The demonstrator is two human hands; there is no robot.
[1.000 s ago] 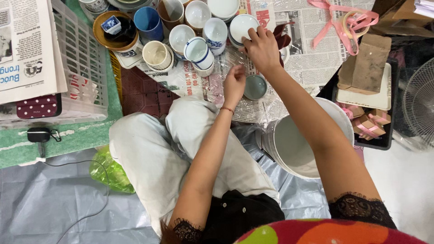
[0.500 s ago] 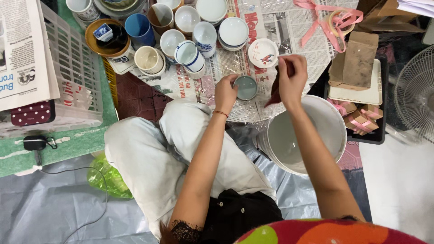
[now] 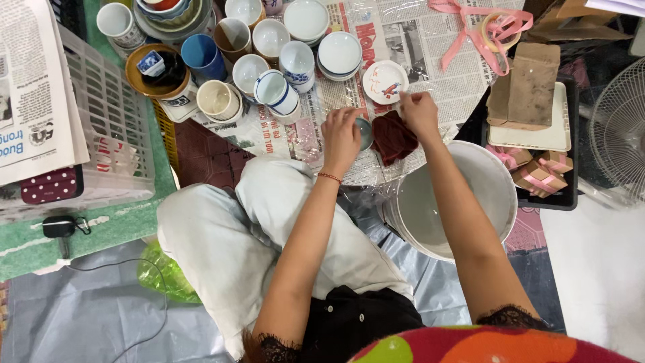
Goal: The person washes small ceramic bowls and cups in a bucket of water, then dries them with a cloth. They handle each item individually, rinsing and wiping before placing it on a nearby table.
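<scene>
One small grey-blue cup [image 3: 365, 133] sits in the left hand [image 3: 340, 138], whose fingers curl over it from above so that only its right edge shows; it lies over the plastic-covered newspaper [image 3: 403, 47], just above the person's knee. One dark red cloth [image 3: 394, 136] hangs bunched just right of the cup, touching it or nearly so, with its upper corner pinched between thumb and fingertips of the right hand [image 3: 420, 111], the other fingers folded in. Just beyond the right hand lies one small white saucer [image 3: 385, 81] with a red figure painted on it. Beyond that stands a cluster of cups and bowls, perhaps a dozen, though the top edge of the view cuts some off: one blue mug [image 3: 202, 56], one brown bowl [image 3: 158, 71], and two blue-and-white cups [image 3: 285, 81] among them. One large white bucket [image 3: 494, 185] stands below the right forearm. One white plastic basket [image 3: 107, 128] stands at the left, and one pink ribbon [image 3: 470, 30] lies at the top right.
</scene>
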